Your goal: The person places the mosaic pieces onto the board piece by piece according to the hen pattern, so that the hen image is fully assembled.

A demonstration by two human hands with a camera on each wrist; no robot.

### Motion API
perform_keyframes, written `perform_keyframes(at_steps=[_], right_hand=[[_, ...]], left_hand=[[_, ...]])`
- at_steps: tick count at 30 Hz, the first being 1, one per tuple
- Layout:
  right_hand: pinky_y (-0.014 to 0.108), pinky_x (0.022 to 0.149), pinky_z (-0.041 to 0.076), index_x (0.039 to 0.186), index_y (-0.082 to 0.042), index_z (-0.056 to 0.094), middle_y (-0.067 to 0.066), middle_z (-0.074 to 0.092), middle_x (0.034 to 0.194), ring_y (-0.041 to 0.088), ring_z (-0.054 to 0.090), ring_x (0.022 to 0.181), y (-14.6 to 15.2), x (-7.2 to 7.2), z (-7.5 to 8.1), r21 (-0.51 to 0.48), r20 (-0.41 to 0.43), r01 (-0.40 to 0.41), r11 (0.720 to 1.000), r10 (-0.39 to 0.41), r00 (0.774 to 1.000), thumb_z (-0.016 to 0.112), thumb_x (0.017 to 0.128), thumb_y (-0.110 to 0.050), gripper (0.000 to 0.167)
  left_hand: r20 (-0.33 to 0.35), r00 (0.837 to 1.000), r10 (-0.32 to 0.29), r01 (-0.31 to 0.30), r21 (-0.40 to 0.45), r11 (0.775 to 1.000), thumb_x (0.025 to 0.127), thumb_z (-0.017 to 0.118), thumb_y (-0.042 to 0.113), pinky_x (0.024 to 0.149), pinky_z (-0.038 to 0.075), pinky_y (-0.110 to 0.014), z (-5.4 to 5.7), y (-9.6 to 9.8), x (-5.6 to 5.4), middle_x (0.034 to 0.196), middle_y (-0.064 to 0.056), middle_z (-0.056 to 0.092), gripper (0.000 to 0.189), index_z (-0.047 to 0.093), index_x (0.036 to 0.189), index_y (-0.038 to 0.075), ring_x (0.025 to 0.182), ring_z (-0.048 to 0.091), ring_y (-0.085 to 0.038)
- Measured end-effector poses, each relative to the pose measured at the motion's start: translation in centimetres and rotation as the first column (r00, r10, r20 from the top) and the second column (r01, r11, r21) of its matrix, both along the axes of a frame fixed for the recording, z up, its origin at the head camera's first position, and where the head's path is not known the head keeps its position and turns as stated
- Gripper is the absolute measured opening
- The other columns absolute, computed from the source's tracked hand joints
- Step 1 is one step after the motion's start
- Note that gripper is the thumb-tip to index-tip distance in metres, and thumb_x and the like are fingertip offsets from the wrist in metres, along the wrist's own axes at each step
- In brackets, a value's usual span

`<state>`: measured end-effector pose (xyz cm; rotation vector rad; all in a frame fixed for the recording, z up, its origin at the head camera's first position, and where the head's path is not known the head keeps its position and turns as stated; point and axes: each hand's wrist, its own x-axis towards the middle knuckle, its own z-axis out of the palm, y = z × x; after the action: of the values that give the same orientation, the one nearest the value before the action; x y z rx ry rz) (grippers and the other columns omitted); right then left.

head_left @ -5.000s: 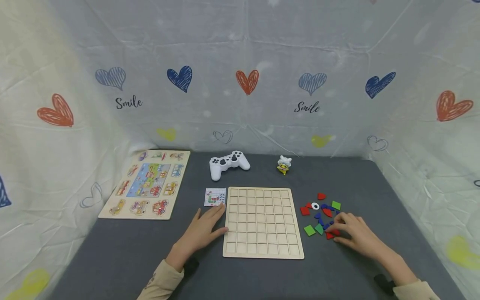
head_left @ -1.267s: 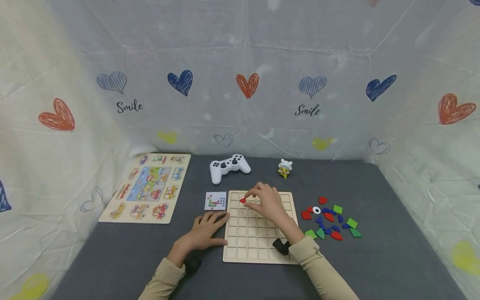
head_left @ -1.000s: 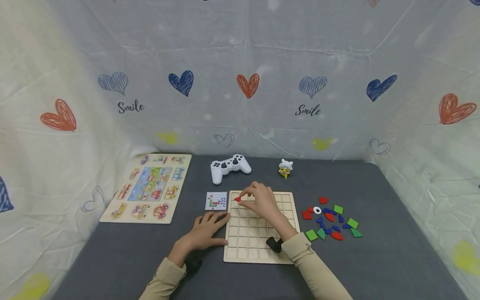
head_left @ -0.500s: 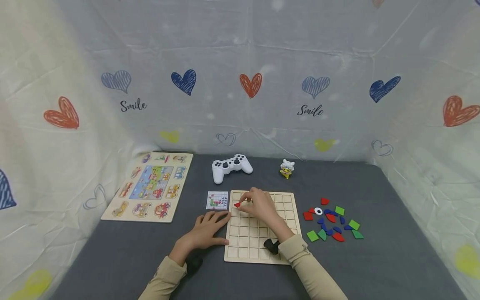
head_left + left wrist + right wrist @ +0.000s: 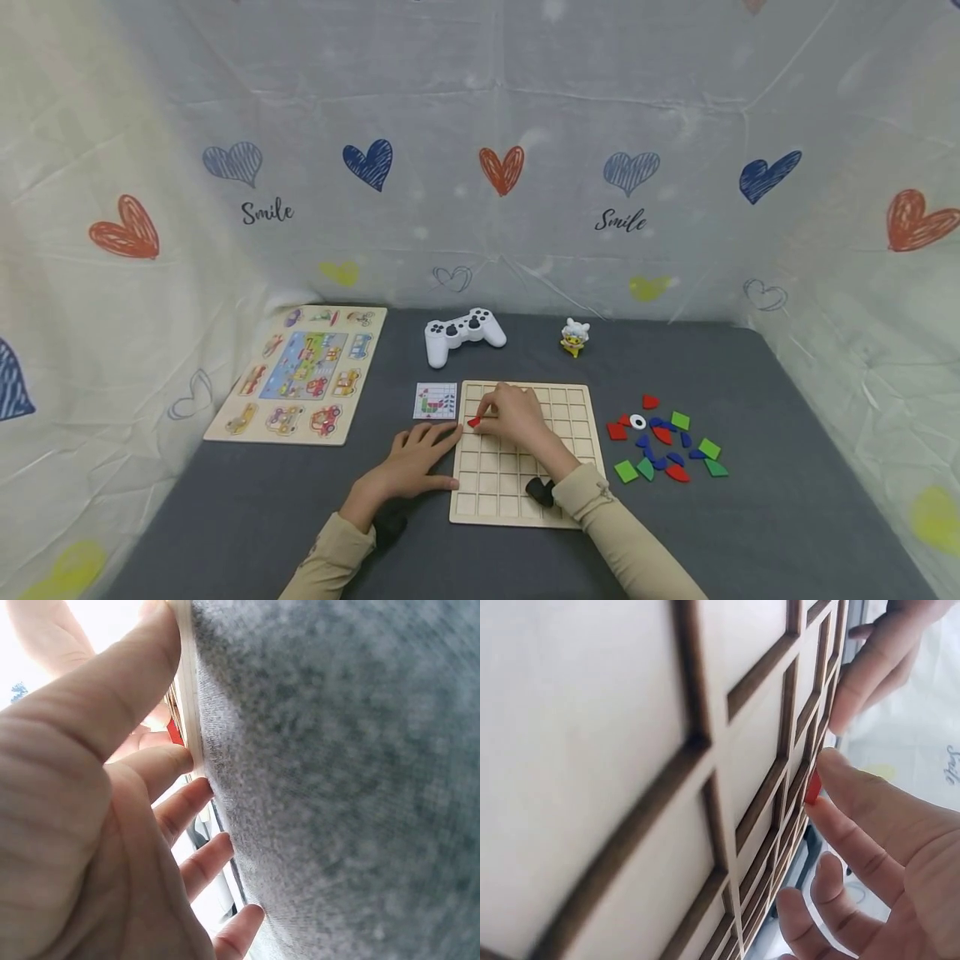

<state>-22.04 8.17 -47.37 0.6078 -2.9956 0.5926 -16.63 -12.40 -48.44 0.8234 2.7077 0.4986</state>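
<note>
My right hand pinches a small red puzzle piece between thumb and index finger. It holds the piece low over the left column of the wooden grid board, near the far end. In the right wrist view the red piece is right at the board's surface, largely covered by the fingertips. My left hand lies with fingers spread on the table, its index finger and thumb touching the board's left edge. Just beyond that hand is a pattern card with a coloured bird design.
Loose red, blue and green pieces are scattered right of the board, with a white ring among them. A white game controller and a small figurine stand behind. A picture puzzle board lies at the left.
My right hand has gone from the loose pieces to the board with the red piece. Over the last second it has come down the left column, nearer to me. My left hand stays at the edge.
</note>
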Motion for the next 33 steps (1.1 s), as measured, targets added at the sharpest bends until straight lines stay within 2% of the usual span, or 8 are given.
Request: perform_keyframes(at_steps=[8,22,33], right_hand=[[0.036,0.070,0.035,0.079,-0.022,0.072,-0.002,0.056,0.078,0.015,0.050,0.070,-0.3,0.1,0.2,0.018,0.008,-0.005,1.000,0.004,1.000,0.081,0.069,-0.036,0.019],[0.040,0.076,0.037,0.085,-0.025,0.074,-0.003,0.058,0.086,0.017,0.053,0.077,0.1,0.3,0.1,0.085,-0.006,0.019,0.996,-0.018,1.000,0.079,0.070,-0.038,0.020],[0.039,0.072,0.036,0.088,-0.024,0.074,-0.002,0.058,0.082,0.014,0.052,0.073,2.1,1.0,1.0,0.016,0.005,0.032,0.999,-0.032,0.999,0.079,0.071,-0.035,0.020]], left_hand=[[0.012,1.000,-0.001,0.001,0.009,1.000,0.084,0.061,0.048,0.098,0.020,-0.063,0.2,-0.1,0.1,0.148,-0.008,0.028,0.077,0.030,0.147,0.015,0.130,0.026,-0.037],[0.001,1.000,-0.004,0.004,0.013,1.000,0.083,0.060,0.051,0.098,0.020,-0.062,-0.3,-0.1,-0.1,0.148,-0.007,0.029,0.078,0.030,0.147,0.016,0.130,0.026,-0.036],[0.004,1.000,-0.010,0.010,0.027,1.000,0.084,0.061,0.049,0.098,0.020,-0.062,-0.2,-0.2,0.0,0.148,-0.007,0.028,0.078,0.030,0.147,0.015,0.130,0.025,-0.035]])
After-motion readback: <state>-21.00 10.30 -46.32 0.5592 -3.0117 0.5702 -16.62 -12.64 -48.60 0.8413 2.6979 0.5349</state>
